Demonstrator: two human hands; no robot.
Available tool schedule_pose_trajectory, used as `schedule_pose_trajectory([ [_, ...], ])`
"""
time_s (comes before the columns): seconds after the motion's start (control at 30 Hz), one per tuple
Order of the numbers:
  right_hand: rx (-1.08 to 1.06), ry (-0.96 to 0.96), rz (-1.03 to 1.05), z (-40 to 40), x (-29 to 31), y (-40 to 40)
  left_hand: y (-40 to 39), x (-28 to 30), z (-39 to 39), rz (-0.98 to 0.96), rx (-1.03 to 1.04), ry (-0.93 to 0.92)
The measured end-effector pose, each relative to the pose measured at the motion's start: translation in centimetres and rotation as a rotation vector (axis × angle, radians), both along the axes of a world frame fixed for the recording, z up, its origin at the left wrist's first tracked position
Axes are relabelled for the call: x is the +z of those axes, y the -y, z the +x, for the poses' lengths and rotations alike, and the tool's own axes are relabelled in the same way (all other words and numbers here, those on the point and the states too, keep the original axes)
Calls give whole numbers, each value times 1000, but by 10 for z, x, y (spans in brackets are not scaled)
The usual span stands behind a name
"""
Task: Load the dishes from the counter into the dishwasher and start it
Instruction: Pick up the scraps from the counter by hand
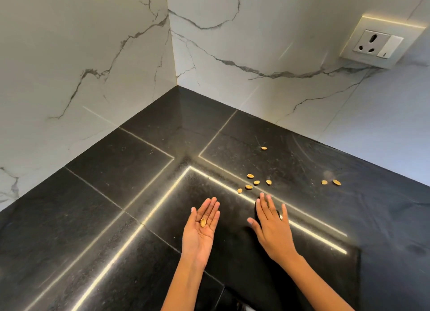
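Presently: one nut shell (203, 222) lying loose in the upturned, flat-fingered left hand (202, 227) above the black bench (93, 206). Right hand (271, 224) palm down, fingers straight, grip released, near scattered shells (256, 182). Wall socket (378, 44) far right.

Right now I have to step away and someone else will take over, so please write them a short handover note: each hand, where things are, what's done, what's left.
Left hand: open, palm up, one nut shell lying in it.
Right hand: open, palm down over the black counter, holding nothing.
Loose shells lie on the counter just beyond the right fingertips; two more sit further right, one nearer the wall.
No dishes or dishwasher in view.
Done: one shell collected.
Left: gather the remaining shells; the dish loading and the dishwasher start cannot be judged from here.
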State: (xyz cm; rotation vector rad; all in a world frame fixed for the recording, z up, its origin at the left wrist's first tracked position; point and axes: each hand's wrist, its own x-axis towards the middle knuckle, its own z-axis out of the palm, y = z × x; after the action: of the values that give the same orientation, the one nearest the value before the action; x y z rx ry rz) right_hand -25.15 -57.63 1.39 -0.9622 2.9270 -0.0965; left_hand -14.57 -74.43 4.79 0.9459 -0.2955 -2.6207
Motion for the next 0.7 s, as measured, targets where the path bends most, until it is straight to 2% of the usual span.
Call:
schedule_pose_trajectory([
  [0.07, -13, 9, -14, -10, 5, 11, -7, 5, -10, -11, -36, -13],
  [0.23, 145, 20, 24, -26, 8, 76, -16, 18, -27, -37, -48, -29],
  [0.33, 95, 28, 24, -41, 1, 88, -16, 23, -30, -55, -40, -27],
  [0.47, -38, 64, 23, -56, -3, 68, -18, 24, -33, -69, -39, -18],
  [0.7, -161, 17, 0, -51, -6, 1, -26, 25, -51, -58, -92, -12],
])
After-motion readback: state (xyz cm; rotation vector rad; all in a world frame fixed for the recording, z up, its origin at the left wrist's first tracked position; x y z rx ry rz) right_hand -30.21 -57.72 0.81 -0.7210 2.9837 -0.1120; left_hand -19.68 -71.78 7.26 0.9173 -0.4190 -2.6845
